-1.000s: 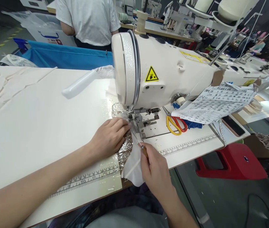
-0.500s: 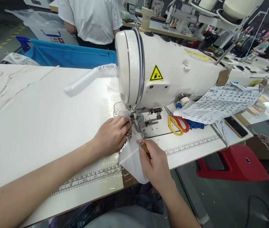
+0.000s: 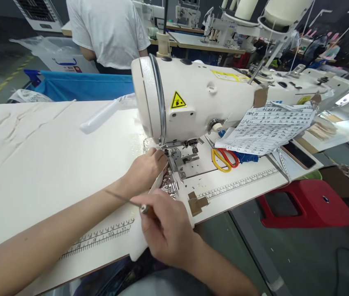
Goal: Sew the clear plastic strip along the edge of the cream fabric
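Fabric (image 3: 137, 241) ran from the left hand (image 3: 146, 167), beside the needle end (image 3: 165, 151) of the machine (image 3: 195, 94), past the right hand (image 3: 169, 224) to the near edge of the tabletop (image 3: 60, 164). The left hand's fingers were bent at the fabric; whether they pinched it, I could not tell. The right hand held an awl (image 3: 144, 209), its shaft pointing left across the left forearm (image 3: 78, 226). Scissors (image 3: 218, 160) lay right of the needle end, near a paper (image 3: 266, 128). Farther right were a phone (image 3: 298, 154) and, lower, a red stool (image 3: 313, 201); beyond the machine stood a person (image 3: 108, 33).
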{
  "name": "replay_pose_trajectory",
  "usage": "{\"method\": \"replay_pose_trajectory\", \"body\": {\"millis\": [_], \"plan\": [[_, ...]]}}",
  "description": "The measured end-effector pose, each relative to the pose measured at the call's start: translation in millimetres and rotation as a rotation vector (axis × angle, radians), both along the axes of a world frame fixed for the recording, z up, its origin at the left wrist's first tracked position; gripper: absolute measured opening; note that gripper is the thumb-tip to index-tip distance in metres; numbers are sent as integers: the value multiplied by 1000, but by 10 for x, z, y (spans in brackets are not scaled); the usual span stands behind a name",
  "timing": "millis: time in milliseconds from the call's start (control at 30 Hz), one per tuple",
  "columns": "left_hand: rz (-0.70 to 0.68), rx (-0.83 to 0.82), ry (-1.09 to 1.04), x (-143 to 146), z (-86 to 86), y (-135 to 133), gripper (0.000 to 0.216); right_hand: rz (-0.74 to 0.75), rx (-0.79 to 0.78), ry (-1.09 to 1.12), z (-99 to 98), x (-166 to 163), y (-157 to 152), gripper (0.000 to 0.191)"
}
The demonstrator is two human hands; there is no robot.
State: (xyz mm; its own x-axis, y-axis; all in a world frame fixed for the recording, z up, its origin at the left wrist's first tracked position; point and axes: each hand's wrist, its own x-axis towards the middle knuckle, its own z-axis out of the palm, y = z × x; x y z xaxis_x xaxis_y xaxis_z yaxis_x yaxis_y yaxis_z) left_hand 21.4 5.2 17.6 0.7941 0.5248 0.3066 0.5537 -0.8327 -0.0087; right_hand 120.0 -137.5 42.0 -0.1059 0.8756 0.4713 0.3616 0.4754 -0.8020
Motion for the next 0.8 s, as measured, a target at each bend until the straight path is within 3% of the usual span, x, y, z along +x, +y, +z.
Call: {"method": "replay_pose_trajectory", "body": {"millis": [133,267,367,800], "plan": [[137,-134,-217,15,-63,20,34,-82,30,-117,-98,77,-115,26],[93,-346,-457,-52,-125,114,34,-359,-128,-313,-253,336,-87,29],[82,-444,-510,-82,-120,153,31,-487,-160,-482,-351,466,32,34],[97,-519,-503,-87,-102,144,26,-499,-90,-566,-435,441,216,33]]}}
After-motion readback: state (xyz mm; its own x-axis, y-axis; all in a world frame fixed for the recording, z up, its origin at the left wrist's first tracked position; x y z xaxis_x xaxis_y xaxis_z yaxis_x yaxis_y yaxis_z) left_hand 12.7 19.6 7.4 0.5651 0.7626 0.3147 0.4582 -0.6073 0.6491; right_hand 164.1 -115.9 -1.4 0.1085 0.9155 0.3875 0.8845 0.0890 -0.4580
